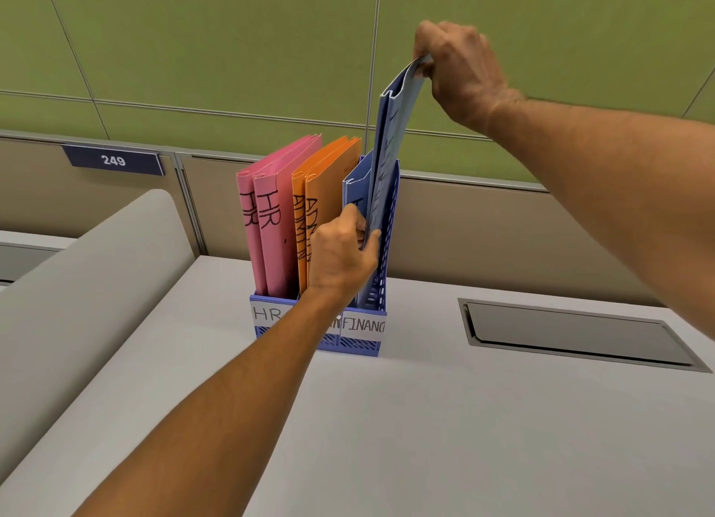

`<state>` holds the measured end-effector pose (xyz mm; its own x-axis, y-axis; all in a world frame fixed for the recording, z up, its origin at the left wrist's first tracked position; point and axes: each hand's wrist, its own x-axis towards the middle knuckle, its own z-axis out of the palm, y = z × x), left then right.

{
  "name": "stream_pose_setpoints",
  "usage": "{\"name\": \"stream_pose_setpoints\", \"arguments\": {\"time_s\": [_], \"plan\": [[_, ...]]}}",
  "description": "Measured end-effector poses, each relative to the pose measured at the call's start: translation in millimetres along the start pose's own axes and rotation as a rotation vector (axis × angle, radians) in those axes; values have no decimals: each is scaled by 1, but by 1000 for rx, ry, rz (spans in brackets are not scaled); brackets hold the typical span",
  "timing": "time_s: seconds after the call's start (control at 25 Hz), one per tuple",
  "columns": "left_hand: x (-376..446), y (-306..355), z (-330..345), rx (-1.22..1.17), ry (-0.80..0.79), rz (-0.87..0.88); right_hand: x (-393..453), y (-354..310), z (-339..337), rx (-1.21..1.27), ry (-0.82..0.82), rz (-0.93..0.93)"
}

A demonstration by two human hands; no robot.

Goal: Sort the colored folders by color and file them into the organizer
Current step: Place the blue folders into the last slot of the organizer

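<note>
A blue slotted organizer [381,284] stands on the grey desk, with front labels reading HR and FINANC. Two pink folders [271,222] marked HR fill its left slot. Two orange folders [329,176] sit in the middle slot. One blue folder [354,186] stands in the right slot. My right hand [458,73] pinches the top edge of a second blue folder [390,137], which is partly lowered into that right slot. My left hand [344,251] grips the lower edge of this folder at the slot's mouth.
The grey desk [425,420] has a recessed metal cable hatch [576,335] to the right of the organizer. A grey curved partition [77,284] rises at the left. Behind stand beige panels with a plate numbered 249 [114,160] and a green wall.
</note>
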<state>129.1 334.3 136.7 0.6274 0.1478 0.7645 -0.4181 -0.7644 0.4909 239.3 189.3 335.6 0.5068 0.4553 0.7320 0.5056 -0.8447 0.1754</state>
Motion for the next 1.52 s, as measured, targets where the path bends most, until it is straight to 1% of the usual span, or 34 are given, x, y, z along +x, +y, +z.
{"name": "stream_pose_setpoints", "arguments": {"time_s": [0.2,0.52,0.68,0.8,0.88,0.96,1.04,1.12,1.24,1.28,1.4,1.52], "plan": [[-9,-7,0,12,-38,-86,-2,-8,6,-4,-46,-36],[-21,-13,7,53,-188,-243,-15,-19,22,-14,-142,-111],[-27,-15,12,118,-239,-279,-24,-22,34,-20,-173,-132],[-24,-12,11,150,-191,-239,-32,-17,46,-100,-266,-133],[-18,-7,8,149,-128,-183,-42,-15,58,-123,-361,-82],[-12,-1,5,162,-93,-134,-50,-15,64,-100,-489,-8],[-8,2,5,186,-100,-114,-53,-16,61,-48,-570,36],[-6,2,4,212,-90,-103,-57,-20,54,7,-558,11],[-4,-2,-2,278,-20,-8,-71,-24,47,72,-465,-132],[-3,-3,-5,304,-21,19,-76,-24,46,86,-445,-174],[3,-7,-18,336,-90,51,-89,-26,53,96,-480,-231],[7,-11,-27,358,-159,87,-100,-29,61,108,-533,-192]]}}
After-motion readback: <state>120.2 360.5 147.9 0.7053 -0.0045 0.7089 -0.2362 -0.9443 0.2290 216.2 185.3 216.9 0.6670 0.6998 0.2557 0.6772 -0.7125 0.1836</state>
